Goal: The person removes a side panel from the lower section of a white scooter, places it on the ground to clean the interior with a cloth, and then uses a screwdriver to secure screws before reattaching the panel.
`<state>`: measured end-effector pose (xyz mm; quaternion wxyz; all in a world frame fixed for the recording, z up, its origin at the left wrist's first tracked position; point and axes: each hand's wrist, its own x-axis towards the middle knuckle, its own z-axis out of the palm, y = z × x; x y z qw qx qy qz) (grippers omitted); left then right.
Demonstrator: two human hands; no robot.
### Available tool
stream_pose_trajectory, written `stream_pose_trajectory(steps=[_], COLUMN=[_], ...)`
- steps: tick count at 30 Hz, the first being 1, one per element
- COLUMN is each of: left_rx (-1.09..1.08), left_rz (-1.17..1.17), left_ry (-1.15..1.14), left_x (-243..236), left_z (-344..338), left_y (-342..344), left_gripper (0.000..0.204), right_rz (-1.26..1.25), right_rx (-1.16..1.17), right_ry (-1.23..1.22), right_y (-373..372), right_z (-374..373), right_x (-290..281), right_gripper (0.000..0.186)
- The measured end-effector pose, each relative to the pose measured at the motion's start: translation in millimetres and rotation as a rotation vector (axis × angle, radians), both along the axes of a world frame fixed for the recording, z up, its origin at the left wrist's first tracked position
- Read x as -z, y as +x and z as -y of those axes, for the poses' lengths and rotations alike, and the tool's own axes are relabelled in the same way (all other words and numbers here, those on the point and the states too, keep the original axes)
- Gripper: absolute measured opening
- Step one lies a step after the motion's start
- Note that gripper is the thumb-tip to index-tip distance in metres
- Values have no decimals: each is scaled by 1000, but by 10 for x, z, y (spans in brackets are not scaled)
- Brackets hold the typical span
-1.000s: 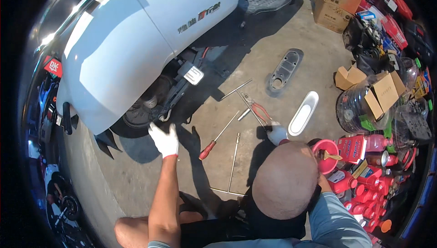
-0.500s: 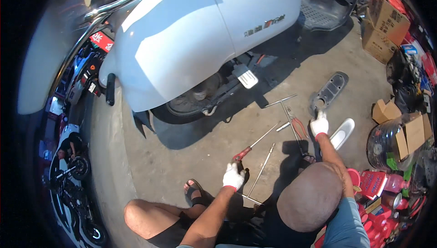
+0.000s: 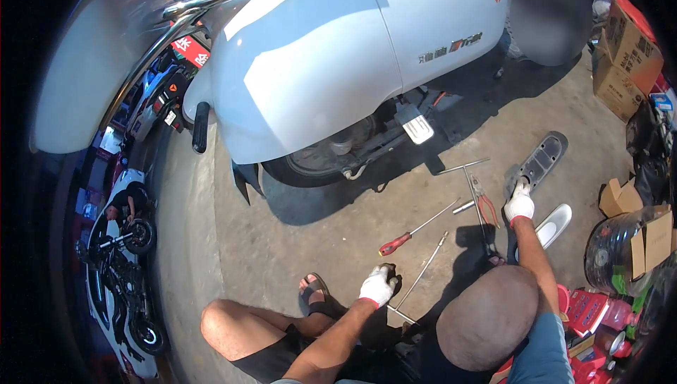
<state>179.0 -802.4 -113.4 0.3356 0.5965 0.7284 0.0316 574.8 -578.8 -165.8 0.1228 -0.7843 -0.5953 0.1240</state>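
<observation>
My right hand, in a white glove with a red cuff, grips the near end of a long dark plastic cover on the floor. My left hand, gloved alike, hovers low with loosely spread fingers and nothing visible in it. Just beyond it lies a red-handled screwdriver, apart from the fingers. A long T-handle wrench rests to its right. Farther off are a second T-handle wrench and red-handled pliers. A white and grey elongated part sits beside my right forearm.
A pale blue-white scooter fills the far side, its footrest jutting toward me. Cardboard boxes, a wrapped tyre-like bundle and red packages line the right. At far left, a person sits by a black motorcycle.
The view has swung left, so the scene sits farther right. My left hand has drawn back slightly from the screwdriver handle. My right hand stays on the dark cover.
</observation>
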Motion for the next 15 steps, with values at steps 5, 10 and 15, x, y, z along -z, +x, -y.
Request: stream_pose_trajectory(steps=[5, 10, 15], left_rx=[-6, -43, 60], left_rz=[50, -95, -205], left_ry=[44, 226, 254], left_x=[26, -75, -11], left_z=[-3, -330, -765], left_y=[23, -54, -303], left_gripper=[41, 53, 65], right_rz=[91, 33, 85], right_rx=[4, -42, -179], right_ry=[-146, -67, -116], right_y=[110, 186, 46], right_z=[74, 332, 592], right_x=[54, -54, -652], right_gripper=[62, 66, 70])
